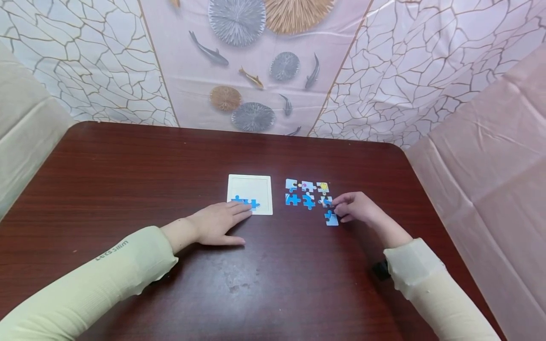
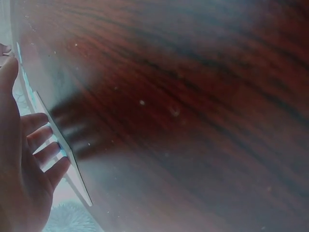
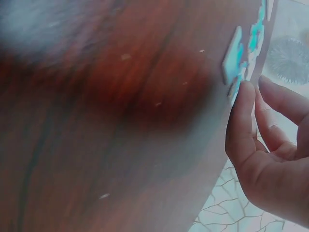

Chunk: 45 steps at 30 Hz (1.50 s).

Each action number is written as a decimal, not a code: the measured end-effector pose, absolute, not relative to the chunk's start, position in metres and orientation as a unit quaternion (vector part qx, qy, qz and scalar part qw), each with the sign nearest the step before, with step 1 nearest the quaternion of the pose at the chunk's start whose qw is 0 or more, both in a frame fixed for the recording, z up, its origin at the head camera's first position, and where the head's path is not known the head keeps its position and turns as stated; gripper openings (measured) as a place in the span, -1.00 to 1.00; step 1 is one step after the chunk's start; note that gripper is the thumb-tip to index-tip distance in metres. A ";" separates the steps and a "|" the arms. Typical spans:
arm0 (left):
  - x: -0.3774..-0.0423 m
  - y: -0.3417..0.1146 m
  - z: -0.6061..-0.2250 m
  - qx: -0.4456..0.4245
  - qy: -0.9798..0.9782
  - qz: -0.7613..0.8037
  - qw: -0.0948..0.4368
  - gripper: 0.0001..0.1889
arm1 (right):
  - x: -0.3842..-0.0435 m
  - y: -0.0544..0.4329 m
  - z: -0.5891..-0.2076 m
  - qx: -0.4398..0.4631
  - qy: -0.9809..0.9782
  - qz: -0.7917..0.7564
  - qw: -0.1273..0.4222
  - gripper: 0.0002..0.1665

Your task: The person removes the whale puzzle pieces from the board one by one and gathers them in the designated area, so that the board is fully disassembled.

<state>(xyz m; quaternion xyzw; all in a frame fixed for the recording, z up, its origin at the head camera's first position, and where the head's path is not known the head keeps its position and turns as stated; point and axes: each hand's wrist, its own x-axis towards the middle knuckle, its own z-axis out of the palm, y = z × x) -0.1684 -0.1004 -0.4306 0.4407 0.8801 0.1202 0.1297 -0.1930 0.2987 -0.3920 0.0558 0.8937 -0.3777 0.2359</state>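
A square white puzzle tray [image 1: 251, 184] lies on the table, with blue jigsaw pieces [image 1: 255, 204] along its near edge, partly covered by fingers. My left hand [image 1: 217, 222] rests with straight fingers over the tray's near left part; the left wrist view shows its fingers [image 2: 38, 140] at the tray's edge [image 2: 63, 140]. Right of the tray, several loose jigsaw pieces lie in rough rows. My right hand [image 1: 358, 207] has bent fingers beside a jigsaw piece [image 1: 325, 201] at the right end. A gap shows between thumb and forefinger in the right wrist view. Nearer lies a light blue piece [image 1: 332, 219].
A sun piece [image 1: 323, 186] and a pale piece [image 1: 308, 186] lie in the farther row. The dark wooden table [image 1: 170, 156] stretches around them, with a patterned cloth [image 1: 251, 85] behind it. Beneath the right forearm is a dark object [image 1: 381, 270].
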 end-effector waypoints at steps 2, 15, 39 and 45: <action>-0.168 -0.101 -0.431 0.439 0.882 0.118 0.128 -0.21 | -0.194 0.294 -0.390 0.057 0.894 -0.377 0.235 -0.53; -0.165 -0.106 -0.435 0.447 0.879 0.128 0.104 -0.24 | -0.204 0.254 -0.382 0.012 0.885 -0.397 0.242 -0.54; -0.160 -0.136 -0.438 0.421 0.890 0.127 0.117 -0.12 | -0.218 0.166 -0.393 -0.020 0.843 -0.462 0.275 -0.55; -0.159 -0.137 -0.438 0.419 0.892 0.122 0.121 -0.11 | -0.218 0.150 -0.393 -0.016 0.843 -0.458 0.283 -0.52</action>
